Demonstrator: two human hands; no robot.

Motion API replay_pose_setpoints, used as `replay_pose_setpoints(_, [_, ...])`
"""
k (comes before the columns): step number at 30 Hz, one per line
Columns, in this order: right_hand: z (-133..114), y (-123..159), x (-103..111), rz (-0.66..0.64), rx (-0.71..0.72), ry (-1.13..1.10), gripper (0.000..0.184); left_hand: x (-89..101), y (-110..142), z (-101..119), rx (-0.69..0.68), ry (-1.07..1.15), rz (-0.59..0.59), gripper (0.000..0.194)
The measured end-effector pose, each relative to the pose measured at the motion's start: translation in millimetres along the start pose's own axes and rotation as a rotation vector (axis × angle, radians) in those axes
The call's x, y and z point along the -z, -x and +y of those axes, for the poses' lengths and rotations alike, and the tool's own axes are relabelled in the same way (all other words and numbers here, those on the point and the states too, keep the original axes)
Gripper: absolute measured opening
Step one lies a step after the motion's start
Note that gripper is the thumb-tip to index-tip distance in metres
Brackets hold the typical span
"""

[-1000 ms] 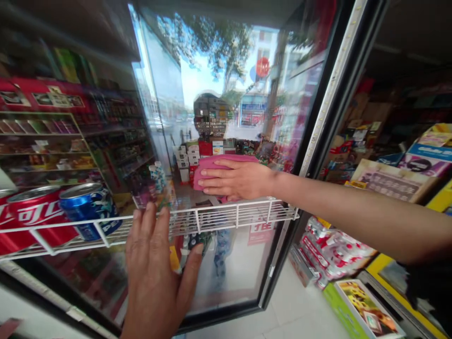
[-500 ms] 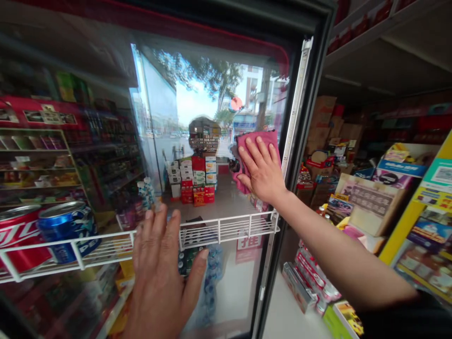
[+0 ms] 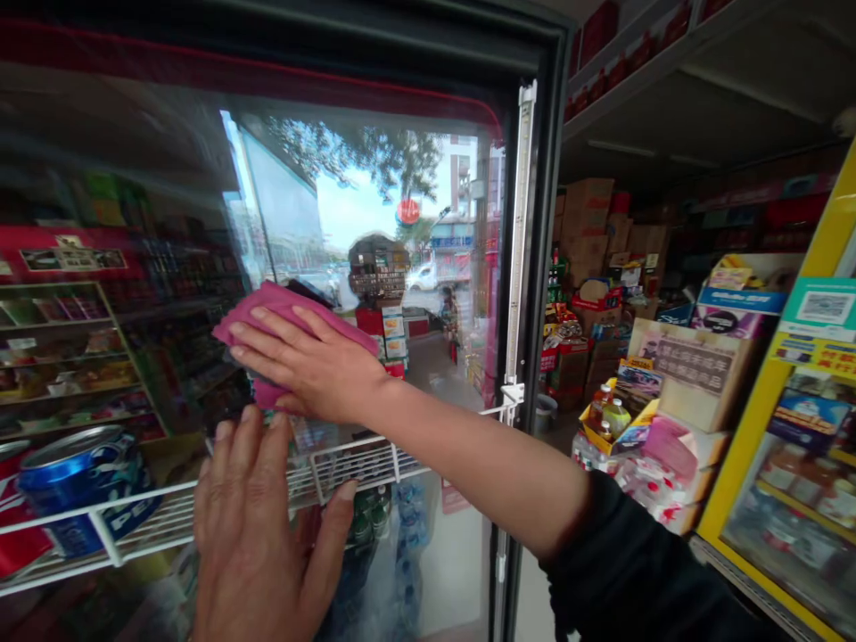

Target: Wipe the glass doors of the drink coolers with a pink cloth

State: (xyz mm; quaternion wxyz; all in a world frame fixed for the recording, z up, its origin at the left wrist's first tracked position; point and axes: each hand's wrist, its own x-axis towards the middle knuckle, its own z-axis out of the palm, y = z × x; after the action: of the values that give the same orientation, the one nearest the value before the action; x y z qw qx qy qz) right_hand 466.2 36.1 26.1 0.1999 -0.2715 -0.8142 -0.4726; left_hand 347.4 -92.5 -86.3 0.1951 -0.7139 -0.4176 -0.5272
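I face the glass door (image 3: 374,160) of a drinks fridge. My right hand (image 3: 311,361) lies flat on a pink cloth (image 3: 267,299) and presses it against the glass at mid height, fingers pointing left. My left hand (image 3: 258,535) rests open and flat on the glass just below it, fingers spread and pointing up. Behind the glass a white wire shelf (image 3: 361,464) carries a blue can (image 3: 80,477) and a red can (image 3: 17,526) at the left.
The fridge's black door frame (image 3: 535,267) runs down the middle of the view. To the right stand stacked cartons (image 3: 588,223), boxed goods and bottles (image 3: 612,419), and a yellow display rack (image 3: 782,410). The glass mirrors a street and shop shelves.
My right hand has slid the pink cloth from the door's right edge leftward across the glass. My left hand stays flat on the glass. The camera has turned right.
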Motion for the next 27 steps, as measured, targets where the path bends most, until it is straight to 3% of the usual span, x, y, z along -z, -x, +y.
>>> replay_pose_setpoints(4, [15,13,4,0.059,0.050,-0.062,0.071,0.0,-1,-1,-0.008,-0.014,0.002,0.093])
replay_pose_setpoints(15, [95,92,16,0.208,-0.163,-0.170,0.080,0.0,-13,-10,-0.035,0.005,0.002,0.092])
replay_pose_setpoints(21, [133,134,38,0.234,-0.412,-0.029,0.095,1.2,-13,-20,-0.026,-0.005,-0.028,0.094])
replay_pose_setpoints(24, [133,138,44,0.188,-0.633,0.117,0.094,2.5,-13,-24,-0.009,-0.017,-0.048,0.094])
replay_pose_setpoints(27, [125,125,39,0.241,-0.771,0.175,0.099,3.9,-16,-28,-0.005,-0.019,-0.045,0.094])
